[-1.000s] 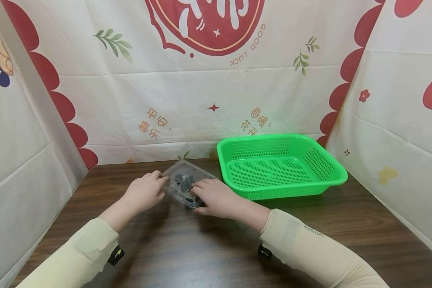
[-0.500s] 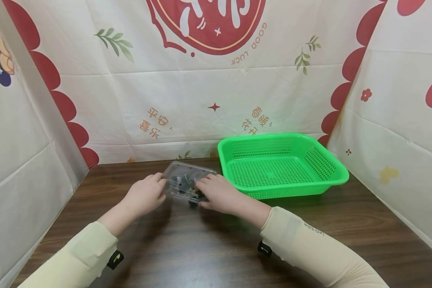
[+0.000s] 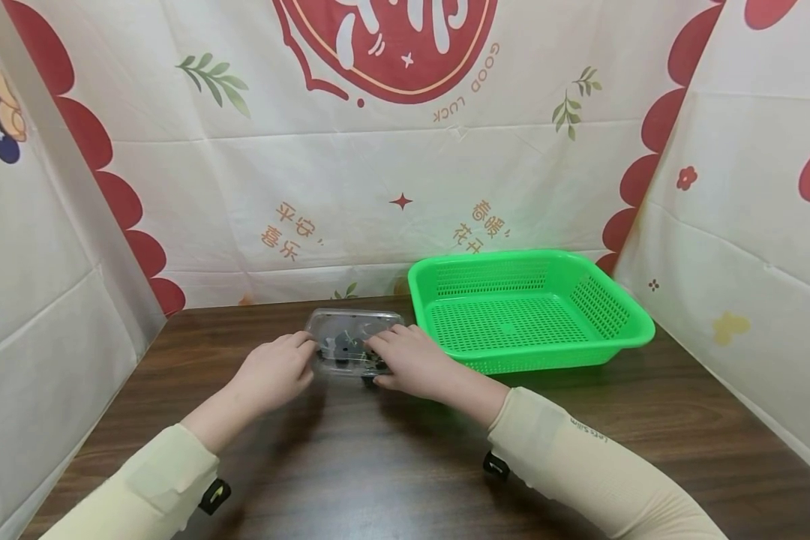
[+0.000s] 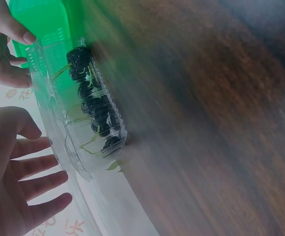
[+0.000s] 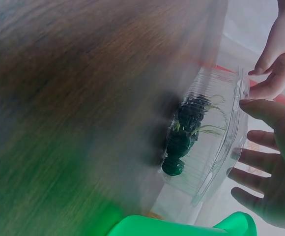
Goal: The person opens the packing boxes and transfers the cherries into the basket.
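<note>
A clear plastic punnet (image 3: 352, 324) with a lid stands between the two hands at the back of the table. Dark mulberries (image 4: 96, 105) with thin green stems lie along its bottom. At its left end, my left hand (image 3: 277, 371) grips the rim with thumb and forefinger, the other fingers (image 4: 46, 186) spread behind. My right hand (image 3: 412, 365) holds the right end, its thumb on the near side. In the right wrist view, the right thumb meets the rim (image 5: 238, 115) and the fingers reach along the outside. Some fruit is hidden behind the right hand in the head view.
A green perforated plastic basket (image 3: 513, 341) stands right of the punnet, close by the right hand. Brown wood-grain table (image 3: 351, 465) stretches toward the front. Printed cloth walls (image 3: 351, 172) close off the back and both sides.
The punnet has turned from a slanted position to lie nearly square to the table's back edge. Both hands have stayed at its ends, the right shifting slightly right. The basket stays put.
</note>
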Available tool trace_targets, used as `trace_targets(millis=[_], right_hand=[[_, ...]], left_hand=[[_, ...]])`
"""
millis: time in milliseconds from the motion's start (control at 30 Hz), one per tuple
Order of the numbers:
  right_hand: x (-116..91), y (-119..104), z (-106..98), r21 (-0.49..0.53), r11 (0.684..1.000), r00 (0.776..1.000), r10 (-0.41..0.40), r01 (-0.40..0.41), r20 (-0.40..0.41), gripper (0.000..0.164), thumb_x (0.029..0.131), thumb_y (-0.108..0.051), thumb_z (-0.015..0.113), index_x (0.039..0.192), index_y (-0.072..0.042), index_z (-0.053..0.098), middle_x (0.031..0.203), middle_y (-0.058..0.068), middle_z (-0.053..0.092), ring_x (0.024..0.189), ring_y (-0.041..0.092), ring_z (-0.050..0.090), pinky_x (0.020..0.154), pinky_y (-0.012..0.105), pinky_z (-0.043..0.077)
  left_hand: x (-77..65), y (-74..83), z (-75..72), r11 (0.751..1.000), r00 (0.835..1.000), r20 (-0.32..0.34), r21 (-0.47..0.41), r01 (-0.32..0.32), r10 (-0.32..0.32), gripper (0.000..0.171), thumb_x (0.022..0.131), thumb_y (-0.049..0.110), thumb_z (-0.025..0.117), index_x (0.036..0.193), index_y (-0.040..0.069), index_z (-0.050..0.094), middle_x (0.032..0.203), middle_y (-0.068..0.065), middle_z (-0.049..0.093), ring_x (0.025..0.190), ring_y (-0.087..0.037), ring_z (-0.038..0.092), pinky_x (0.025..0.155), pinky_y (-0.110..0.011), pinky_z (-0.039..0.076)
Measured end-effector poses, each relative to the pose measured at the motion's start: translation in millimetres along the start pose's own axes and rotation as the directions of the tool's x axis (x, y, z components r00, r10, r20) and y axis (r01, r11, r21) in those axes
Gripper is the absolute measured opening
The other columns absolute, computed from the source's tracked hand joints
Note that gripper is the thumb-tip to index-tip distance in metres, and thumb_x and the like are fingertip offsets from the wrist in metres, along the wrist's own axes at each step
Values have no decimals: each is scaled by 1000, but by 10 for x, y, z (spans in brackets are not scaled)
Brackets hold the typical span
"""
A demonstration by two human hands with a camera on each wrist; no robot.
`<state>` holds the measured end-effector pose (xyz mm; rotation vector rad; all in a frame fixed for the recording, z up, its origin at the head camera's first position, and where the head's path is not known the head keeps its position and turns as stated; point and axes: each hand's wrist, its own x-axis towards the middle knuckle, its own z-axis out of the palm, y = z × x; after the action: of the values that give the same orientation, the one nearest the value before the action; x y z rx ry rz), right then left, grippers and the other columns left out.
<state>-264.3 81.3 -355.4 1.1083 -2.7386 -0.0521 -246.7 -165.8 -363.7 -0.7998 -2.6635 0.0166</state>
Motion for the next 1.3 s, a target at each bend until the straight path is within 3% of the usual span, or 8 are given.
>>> trace_targets(millis=[467,800,1033,1300], right_hand=[[-3,8,37,-71,997,1000,14,-14,-12,53,87,-48,71,128,-16,62,119,1,62,110,23,55,83,37,44],[38,17,114,-90,996,998,-20,14,-64,46,86,-41,74,120,-11,65,110,3,62,102,22,56,88,34,48],[74,31,105,-63,998,996,-19,14,-87,42,83,-35,78,114,-11,66,105,3,61,97,22,55,82,33,49],[101,44,81,-54,999,998,-2,-2,-67,43,83,-34,78,118,-10,66,107,3,61,98,21,55,84,33,49]], left_hand=[[-10,27,20,996,996,-50,46,-73,75,29,79,19,74,102,2,68,101,-10,65,92,-28,65,78,-46,52],[4,14,18,993,987,-112,59,-107,113,28,71,18,84,89,8,66,86,-5,64,77,-26,65,67,-44,52],[44,-13,14,993,990,-91,50,-103,107,30,68,12,86,90,7,66,86,-5,65,76,-27,64,63,-42,52],[70,-25,-5,994,991,-81,31,-102,104,30,69,12,86,93,6,68,86,-6,63,76,-26,63,62,-40,52]])
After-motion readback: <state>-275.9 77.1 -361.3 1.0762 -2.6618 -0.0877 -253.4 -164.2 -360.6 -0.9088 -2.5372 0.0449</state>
